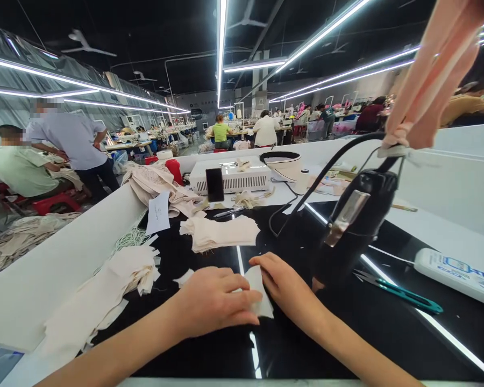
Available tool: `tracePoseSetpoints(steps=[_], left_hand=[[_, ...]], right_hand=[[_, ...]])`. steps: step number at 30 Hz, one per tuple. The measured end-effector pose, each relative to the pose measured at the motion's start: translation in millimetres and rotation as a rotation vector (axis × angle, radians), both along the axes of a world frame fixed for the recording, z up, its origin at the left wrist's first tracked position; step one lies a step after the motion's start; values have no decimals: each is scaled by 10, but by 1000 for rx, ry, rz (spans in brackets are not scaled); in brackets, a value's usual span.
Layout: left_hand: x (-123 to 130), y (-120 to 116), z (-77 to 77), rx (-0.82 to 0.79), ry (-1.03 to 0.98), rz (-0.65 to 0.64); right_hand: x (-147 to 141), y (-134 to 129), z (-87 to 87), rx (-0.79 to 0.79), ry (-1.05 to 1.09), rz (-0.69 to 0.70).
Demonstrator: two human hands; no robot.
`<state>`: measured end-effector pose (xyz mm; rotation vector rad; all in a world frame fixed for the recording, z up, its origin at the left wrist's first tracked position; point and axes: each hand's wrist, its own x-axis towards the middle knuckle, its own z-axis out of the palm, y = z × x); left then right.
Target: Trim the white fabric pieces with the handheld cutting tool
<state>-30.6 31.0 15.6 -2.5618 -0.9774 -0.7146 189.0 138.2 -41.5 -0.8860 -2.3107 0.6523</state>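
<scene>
Bright ceiling tubes (221, 43), tabletop (210, 355) glare

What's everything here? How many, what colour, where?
Small fabric piece: one, off-white, between hands
Layered cloth stack: one, cream, beyond hands
Layered cloth pile: one, cream, left
Tangled string: one bunch, green, left
Printed paper sheet: one, white, left
Flat phone: one, black, back
Vented box: one, white, behind phone
Metal-bladed snips: one, teal-handled, right
Printed box: one, white-blue, far right
Bulky device: one, black, right
Knotted cloth strips: several, pink, above device
Glossy worktop: one, black, beneath
Tube lights: several, white, ceiling
People: several, varied clothing, background
Left hand: one, bare, over the piece
Right hand: one, bare, beside it
</scene>
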Motion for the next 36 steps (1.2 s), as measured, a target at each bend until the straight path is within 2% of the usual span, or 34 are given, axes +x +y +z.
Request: tracePoseSetpoints(steps=[6, 9, 15, 17, 20, 23, 25, 27, 29, 32, 36], left_hand=[[129, -88, -367, -142, 18, 23], [125, -99, -433, -158, 15, 15], [152, -116, -460, -172, -13, 24], [154, -126, -459, -187, -19, 27], [146, -140, -450, -228, -20, 34], [136, -145, -442, -255, -29, 36], [133, -144, -440, -263, -36, 35], [131, -142, -437, -266, -35, 34], [130, -142, -432, -267, -25, 32], [133, -141, -419, -277, -2, 36], [158, -146, -396, -289, -5, 23]], right_hand=[[171, 181, -60, 372, -156, -89], [264, 134, -41, 535, -195, -77], [276, -168, -3, 750, -230, 28], [293, -263, 84, 794, -222, 42], [420, -367, 307, 893, -103, 27], [631, -372, 544, 1072, 102, -51], [740, -323, 662, 1140, 269, -169], [764, -266, 746, 1055, 453, -323], [683, -226, 807, 805, 612, -392], [433, -209, 865, 365, 753, -307], [120, -229, 913, -32, 856, -192]])
